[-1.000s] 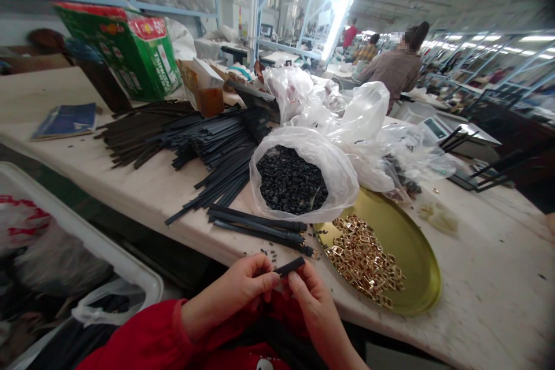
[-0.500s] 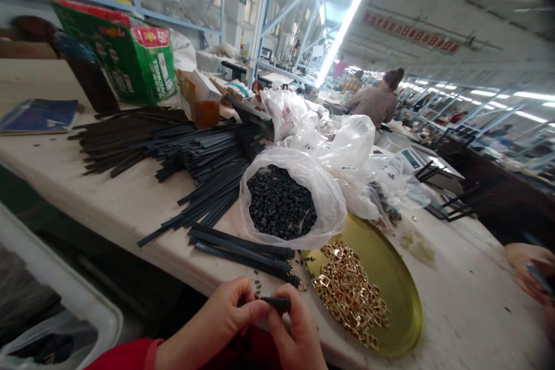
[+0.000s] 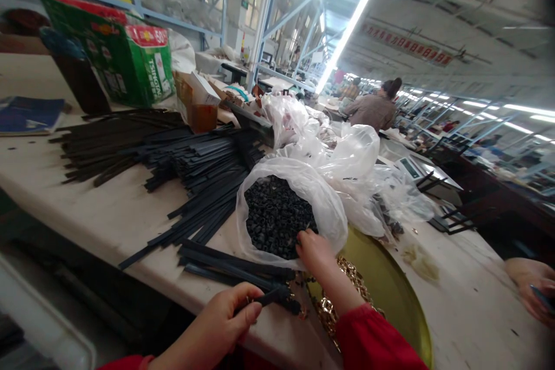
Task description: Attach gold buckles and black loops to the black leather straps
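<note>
My left hand [image 3: 236,315] pinches the end of a black strap [image 3: 271,296] near the table's front edge. My right hand [image 3: 313,245] reaches into the near right side of an open clear plastic bag [image 3: 336,208] full of small black loops [image 3: 275,217]. Its fingers are bent together at the loops; what they hold, if anything, is too small to name. Beneath my right forearm lie gold metal buckles [image 3: 327,312] on a round gold tray [image 3: 390,283]. A few black straps [image 3: 229,269] lie between my left hand and the bag.
Piles of black straps [image 3: 186,156] spread across the table [image 3: 87,202]. Behind them are a green bag [image 3: 130,63] and a cardboard box [image 3: 197,104]. A digital scale [image 3: 411,167] stands at the right back. Another person's hand [image 3: 531,286] is at the right edge.
My right hand has let go of the strap and moved up and right into the bag of black loops. My left hand keeps its grip on the strap. The view has shifted slightly.
</note>
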